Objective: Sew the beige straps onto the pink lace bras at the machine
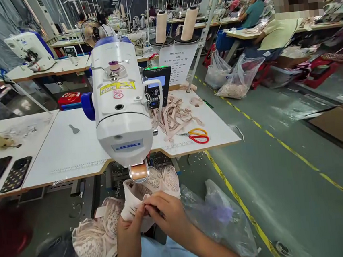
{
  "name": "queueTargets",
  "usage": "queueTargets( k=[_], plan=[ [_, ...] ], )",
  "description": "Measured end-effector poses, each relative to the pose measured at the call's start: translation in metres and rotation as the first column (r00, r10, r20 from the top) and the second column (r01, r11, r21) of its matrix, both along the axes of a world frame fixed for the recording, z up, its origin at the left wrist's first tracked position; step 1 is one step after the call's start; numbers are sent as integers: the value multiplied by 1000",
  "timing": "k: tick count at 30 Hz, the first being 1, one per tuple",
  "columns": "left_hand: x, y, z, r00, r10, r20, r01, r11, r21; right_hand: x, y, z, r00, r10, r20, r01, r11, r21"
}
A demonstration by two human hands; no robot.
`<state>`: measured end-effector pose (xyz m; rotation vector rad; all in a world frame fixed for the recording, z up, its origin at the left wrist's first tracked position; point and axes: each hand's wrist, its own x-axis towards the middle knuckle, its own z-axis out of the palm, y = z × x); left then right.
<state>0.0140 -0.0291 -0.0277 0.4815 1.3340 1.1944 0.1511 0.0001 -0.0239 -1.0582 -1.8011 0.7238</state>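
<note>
Both my hands meet low in the middle of the head view, just below the head of a white sewing machine (121,109). My left hand (131,225) and my right hand (164,214) pinch the same pale beige lace garment piece (152,185), fingers closed on its white edge. More lace pieces (94,241) hang in a heap to the left of my lap.
Scissors with red and yellow handles (197,135) and a pile of beige straps (173,114) lie on the white table (70,150). Two phones (7,173) rest at the left. A clear plastic bag (219,217) sits at my right. Other people work at far tables.
</note>
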Motion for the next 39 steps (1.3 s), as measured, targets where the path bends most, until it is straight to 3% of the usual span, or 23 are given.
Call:
queueTargets(
  k=[6, 11, 19, 25, 29, 31, 34, 36, 39],
  plan=[
    [-2, -2, -3, 935, -165, -313, 204, 975, 94, 9, 4, -14, 999, 35, -19, -37, 988, -151],
    [-3, -4, -3, 915, -222, -336, 283, 948, 144, 23, 12, -17, 981, 194, 17, -180, 935, -306],
    [-12, 3, -2, 904, -326, -275, 367, 924, 111, 24, 24, 5, 923, 384, -6, -360, 858, -366],
    [-20, 19, 2, 854, -474, -215, 493, 869, 44, 19, 23, -7, 968, 252, -6, -231, 879, -418],
    [-21, 19, 4, 855, -450, -256, 477, 878, 49, 16, 23, -6, 979, 205, 12, -184, 900, -396],
    [-21, 17, 4, 839, -405, -364, 456, 888, 62, 19, 25, -3, 977, 211, -2, -193, 888, -417],
    [-25, 18, 4, 759, -400, -515, 485, 874, 36, 29, 30, -2, 965, 244, -94, -257, 825, -503],
    [-29, 21, 6, 723, -442, -531, 522, 853, 1, 36, 32, -4, 963, 220, -154, -269, 800, -536],
    [-31, 26, 12, 700, -492, -518, 575, 818, -1, 44, 32, -4, 976, 170, -137, -217, 816, -536]
  ],
)
